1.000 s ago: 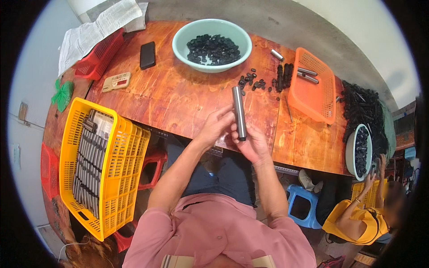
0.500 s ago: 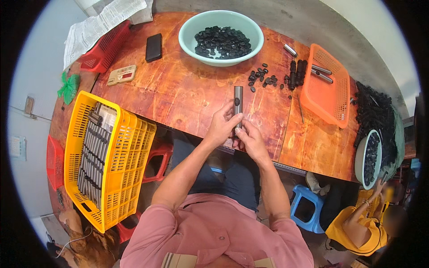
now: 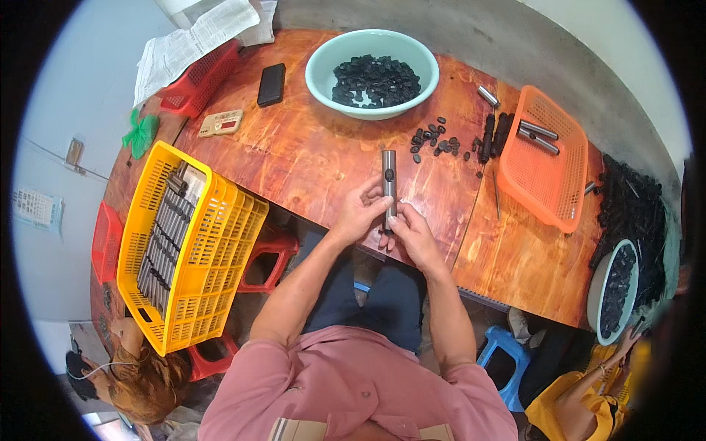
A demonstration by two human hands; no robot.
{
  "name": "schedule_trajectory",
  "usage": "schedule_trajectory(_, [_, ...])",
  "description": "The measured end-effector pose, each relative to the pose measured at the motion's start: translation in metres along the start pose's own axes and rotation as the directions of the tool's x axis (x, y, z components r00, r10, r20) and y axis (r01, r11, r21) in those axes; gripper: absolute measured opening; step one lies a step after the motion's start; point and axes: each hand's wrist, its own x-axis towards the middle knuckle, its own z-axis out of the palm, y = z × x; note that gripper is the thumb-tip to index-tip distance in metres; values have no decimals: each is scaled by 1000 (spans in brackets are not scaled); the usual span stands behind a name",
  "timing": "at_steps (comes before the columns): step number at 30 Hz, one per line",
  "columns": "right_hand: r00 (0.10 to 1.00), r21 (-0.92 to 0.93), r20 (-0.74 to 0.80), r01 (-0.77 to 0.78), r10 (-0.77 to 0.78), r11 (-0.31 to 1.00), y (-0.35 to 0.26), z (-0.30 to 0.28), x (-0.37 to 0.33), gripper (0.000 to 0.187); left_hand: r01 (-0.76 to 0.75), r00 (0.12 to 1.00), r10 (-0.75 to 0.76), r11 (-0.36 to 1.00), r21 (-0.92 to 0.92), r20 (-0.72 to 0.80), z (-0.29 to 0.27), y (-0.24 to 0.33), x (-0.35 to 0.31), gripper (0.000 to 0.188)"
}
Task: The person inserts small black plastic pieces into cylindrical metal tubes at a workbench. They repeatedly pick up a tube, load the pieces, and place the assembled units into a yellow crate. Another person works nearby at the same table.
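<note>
A grey metal tube (image 3: 389,161) stands nearly upright in the view, over the table's near edge. A black oval piece (image 3: 390,175) sits on the side of its upper part. My left hand (image 3: 360,212) grips the tube from the left, thumb across its middle. My right hand (image 3: 414,234) is closed about its lower end, thumb and fingers against it. Beyond my hands, to the right, lie several loose black oval pieces (image 3: 438,140). Many similar pieces (image 3: 376,81) fill part of a pale green bowl (image 3: 315,79).
A yellow crate (image 3: 213,275) at left holds rows of metal tubes (image 3: 163,246). An orange basket (image 3: 544,200) with tubes stands at right, beside black-handled tools (image 3: 488,137). A phone (image 3: 271,84) lies at back left. Another person (image 3: 570,404) sits at lower right, a second (image 3: 151,378) at lower left.
The whole view has shifted slightly. Both hands still hold the tube; my left thumb has moved a little, and more of the tube's lower part shows between my hands.
</note>
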Motion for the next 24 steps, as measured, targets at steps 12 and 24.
schedule_trajectory(12, [999, -27, -25, 46, -47, 999, 0, 0, -6, 33, -8, 999, 8, 1000, 0, 45, -1, -2, 1, 59])
schedule_trajectory(24, [983, -281, -164, 33, -82, 959, 0, 22, -12, 25, 48, 998, -38, 982, -181, 56, -10, -6, 9, 32])
